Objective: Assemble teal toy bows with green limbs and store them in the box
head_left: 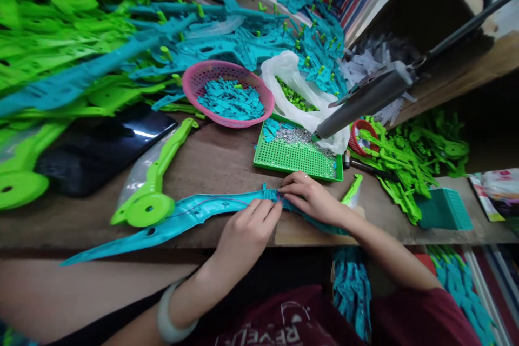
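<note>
A long, curved blue plastic part lies along the table's front edge, its pointed end to the left. A thin purplish cord runs along its inner side. My left hand, fingers closed, grips the part near its middle, with the fingertips at the cord. Just to the right, my right hand is closed over the same part, fingertips bent down beside a small upright peg. Whatever is between the fingertips is too small to make out. A lime-green part with a round disc overlaps the blue part's left half.
Behind the hands sits a green perforated tray of small metal pieces, under a hanging grey electric screwdriver. A pink basket holds blue bits. Piles of green parts and blue parts fill the back. A phone lies left.
</note>
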Demonstrator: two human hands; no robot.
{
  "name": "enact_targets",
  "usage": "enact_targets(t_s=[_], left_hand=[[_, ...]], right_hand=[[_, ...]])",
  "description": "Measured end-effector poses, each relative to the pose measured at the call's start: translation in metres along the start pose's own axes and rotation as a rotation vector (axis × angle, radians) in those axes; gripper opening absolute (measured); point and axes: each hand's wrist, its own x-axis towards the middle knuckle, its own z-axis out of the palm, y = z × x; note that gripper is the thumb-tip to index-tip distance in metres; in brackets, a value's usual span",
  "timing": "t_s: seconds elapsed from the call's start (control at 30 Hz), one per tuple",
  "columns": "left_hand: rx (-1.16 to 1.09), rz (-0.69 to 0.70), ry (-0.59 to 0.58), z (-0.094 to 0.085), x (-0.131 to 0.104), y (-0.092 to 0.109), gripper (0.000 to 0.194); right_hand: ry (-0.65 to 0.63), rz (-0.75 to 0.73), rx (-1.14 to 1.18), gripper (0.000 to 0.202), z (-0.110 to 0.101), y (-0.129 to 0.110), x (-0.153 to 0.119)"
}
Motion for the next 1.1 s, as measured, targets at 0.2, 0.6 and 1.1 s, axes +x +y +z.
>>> enact_targets(t_s=[0.2, 0.6, 1.1], left_hand=[[0.050, -0.013, -0.162, 0.000, 0.017, -0.003, 0.023], [0.033, 0.078, -0.068, -0.004, 0.020, -0.006, 0.023], [-0.194, -0.073, -0.336, 0.005, 0.042, -0.019, 0.015]], right_hand=[[0.218, 0.082, 0.019, 0.008, -0.010, -0.006, -0.020], [0.194, 0.242, -0.119, 0.012, 0.021, -0.011, -0.020], [0.182, 0.345, -0.222, 0.012, 0.026, -0.016, -0.020]])
